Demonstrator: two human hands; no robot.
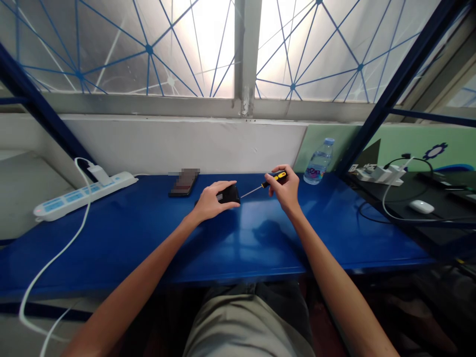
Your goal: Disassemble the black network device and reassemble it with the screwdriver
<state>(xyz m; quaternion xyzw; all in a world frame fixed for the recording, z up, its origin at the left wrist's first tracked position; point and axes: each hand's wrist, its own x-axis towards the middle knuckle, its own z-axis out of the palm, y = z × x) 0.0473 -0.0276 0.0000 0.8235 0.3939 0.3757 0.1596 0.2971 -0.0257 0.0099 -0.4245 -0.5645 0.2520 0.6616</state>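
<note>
My left hand (212, 201) is closed around a small black box-shaped device (229, 194) just above or on the blue desk; I cannot tell whether it rests there. A pale label shows on the device, and my fingers hide part of it. In my right hand (285, 187) is a screwdriver (274, 179) with a yellow and black handle, gripped between thumb and fingers. Its thin metal shaft slopes down to the left, and the tip meets or nearly meets the device's right end.
A dark phone (184, 183) lies on the blue desk (230, 248) behind my left hand. On the left is a white power strip (87, 196) with a cable hanging over the edge. A water bottle (319, 162) stands back right. A white mouse (421, 207) sits on the neighbouring black desk.
</note>
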